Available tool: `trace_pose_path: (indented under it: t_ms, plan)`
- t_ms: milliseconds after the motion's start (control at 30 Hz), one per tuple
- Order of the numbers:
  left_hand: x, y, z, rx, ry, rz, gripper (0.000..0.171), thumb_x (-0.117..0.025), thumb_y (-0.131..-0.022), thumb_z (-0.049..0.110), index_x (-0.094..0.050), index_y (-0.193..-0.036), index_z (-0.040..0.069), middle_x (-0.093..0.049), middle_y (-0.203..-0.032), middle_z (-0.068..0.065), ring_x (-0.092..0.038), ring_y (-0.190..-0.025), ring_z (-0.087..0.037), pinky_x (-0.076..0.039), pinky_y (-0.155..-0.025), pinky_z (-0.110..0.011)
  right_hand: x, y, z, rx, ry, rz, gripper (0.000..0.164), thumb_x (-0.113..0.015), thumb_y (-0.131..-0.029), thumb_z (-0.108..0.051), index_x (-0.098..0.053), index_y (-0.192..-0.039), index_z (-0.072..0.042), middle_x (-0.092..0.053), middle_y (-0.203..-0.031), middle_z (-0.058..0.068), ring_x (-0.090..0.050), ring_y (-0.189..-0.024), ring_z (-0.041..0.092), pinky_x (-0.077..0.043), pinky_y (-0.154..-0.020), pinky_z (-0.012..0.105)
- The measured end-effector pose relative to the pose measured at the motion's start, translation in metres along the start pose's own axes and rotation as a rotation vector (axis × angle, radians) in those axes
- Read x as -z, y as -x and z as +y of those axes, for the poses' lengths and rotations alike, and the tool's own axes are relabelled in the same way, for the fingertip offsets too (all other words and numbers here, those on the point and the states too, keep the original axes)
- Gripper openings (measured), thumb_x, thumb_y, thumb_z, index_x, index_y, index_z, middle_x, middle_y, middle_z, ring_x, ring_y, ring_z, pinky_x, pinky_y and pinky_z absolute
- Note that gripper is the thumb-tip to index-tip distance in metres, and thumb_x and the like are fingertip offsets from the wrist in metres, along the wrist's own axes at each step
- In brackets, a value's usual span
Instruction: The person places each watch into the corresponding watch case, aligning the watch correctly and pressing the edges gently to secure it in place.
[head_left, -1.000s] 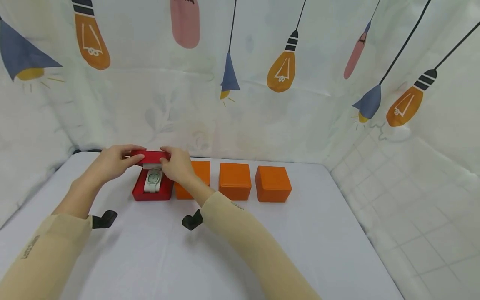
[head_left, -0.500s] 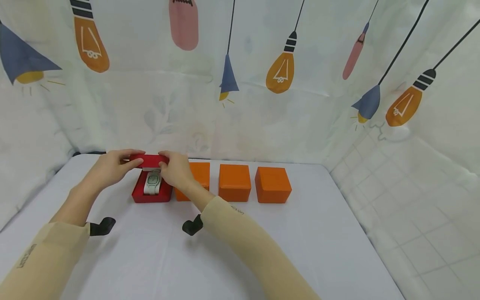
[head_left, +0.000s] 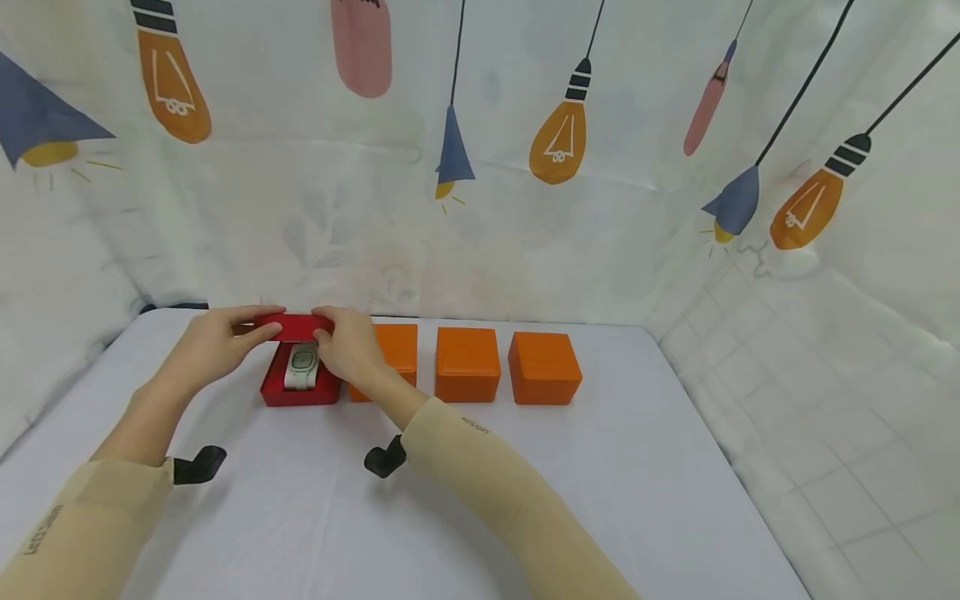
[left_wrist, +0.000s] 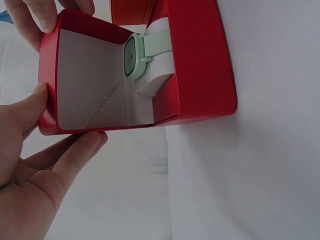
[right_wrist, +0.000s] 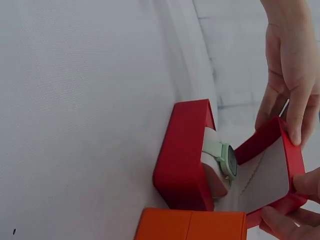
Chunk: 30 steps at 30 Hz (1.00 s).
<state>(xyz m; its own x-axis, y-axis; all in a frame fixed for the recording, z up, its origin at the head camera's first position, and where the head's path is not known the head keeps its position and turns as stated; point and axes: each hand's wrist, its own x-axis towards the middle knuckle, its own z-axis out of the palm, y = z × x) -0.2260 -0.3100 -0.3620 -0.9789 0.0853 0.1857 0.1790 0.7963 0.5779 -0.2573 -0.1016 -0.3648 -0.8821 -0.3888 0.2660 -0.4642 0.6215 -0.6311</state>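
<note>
A red watch box (head_left: 300, 398) stands at the table's left, its hinged lid (head_left: 295, 327) raised part way. Inside, a pale green wristwatch (head_left: 302, 365) is wrapped round a white cushion (left_wrist: 159, 75). My left hand (head_left: 213, 350) grips the lid's left end, thumb on the front edge and fingers behind. At the other end, my right hand (head_left: 351, 346) pinches the lid between thumb and fingers. The lid's white lining (right_wrist: 265, 180) shows in both wrist views, facing the watch.
Three orange boxes stand in a row to the right: the near one (head_left: 397, 343) partly behind my right hand, a middle one (head_left: 468, 365) and a far one (head_left: 544, 368). A patterned curtain (head_left: 495, 250) hangs behind the white table (head_left: 600, 500).
Both hands have lowered the lid slightly toward me, and the white strip under its front edge has gone from the head view. The box base and orange boxes stay put.
</note>
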Motion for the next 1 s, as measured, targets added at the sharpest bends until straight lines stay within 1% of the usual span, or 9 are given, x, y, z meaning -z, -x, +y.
trace_pose_path:
  t_ms: [233, 467, 667, 800, 1000]
  plan:
    - [-0.003, 0.003, 0.001, -0.010, 0.005, 0.015, 0.054, -0.062, -0.104, 0.036, -0.056, -0.144, 0.000, -0.058, -0.131, -0.034, -0.057, -0.113, -0.052, -0.054, -0.084, -0.065, 0.001, 0.003, 0.001, 0.035, 0.056, -0.005, 0.037, -0.063, -0.103, -0.016, -0.065, -0.140, -0.016, -0.069, -0.128, -0.008, -0.062, -0.115, 0.005, -0.048, -0.094, 0.013]
    - [-0.002, 0.005, 0.000, -0.005, 0.001, 0.018, 0.057, -0.063, -0.103, 0.041, -0.057, -0.144, 0.001, -0.058, -0.131, -0.035, -0.056, -0.113, -0.054, -0.054, -0.081, -0.065, 0.001, 0.005, 0.000, 0.051, 0.071, -0.021, 0.040, -0.063, -0.103, -0.017, -0.062, -0.143, -0.016, -0.069, -0.129, -0.007, -0.064, -0.114, 0.004, -0.049, -0.092, 0.013]
    - [-0.004, 0.008, -0.003, -0.043, -0.005, 0.040, 0.051, -0.065, -0.103, 0.035, -0.060, -0.140, 0.001, -0.061, -0.128, -0.033, -0.059, -0.112, -0.054, -0.054, -0.081, -0.065, 0.001, 0.010, 0.001, 0.060, 0.064, -0.031, 0.040, -0.064, -0.103, -0.017, -0.063, -0.143, -0.018, -0.068, -0.129, -0.008, -0.064, -0.112, 0.003, -0.050, -0.090, 0.013]
    - [-0.006, 0.010, -0.005, -0.051, -0.001, 0.044, 0.051, -0.066, -0.102, 0.034, -0.060, -0.140, 0.000, -0.062, -0.127, -0.033, -0.059, -0.112, -0.054, -0.054, -0.082, -0.065, 0.000, 0.012, 0.001, 0.052, 0.052, -0.029, 0.040, -0.064, -0.103, -0.017, -0.063, -0.143, -0.019, -0.069, -0.127, -0.008, -0.065, -0.110, 0.002, -0.050, -0.089, 0.013]
    - [-0.008, 0.014, -0.004, -0.066, 0.003, 0.068, 0.048, -0.067, -0.102, 0.031, -0.062, -0.138, 0.000, -0.064, -0.124, -0.031, -0.060, -0.111, -0.053, -0.054, -0.082, -0.065, -0.001, 0.013, 0.002, 0.084, 0.095, -0.026, 0.039, -0.065, -0.102, -0.016, -0.064, -0.142, -0.017, -0.069, -0.126, -0.008, -0.064, -0.110, 0.003, -0.049, -0.091, 0.013]
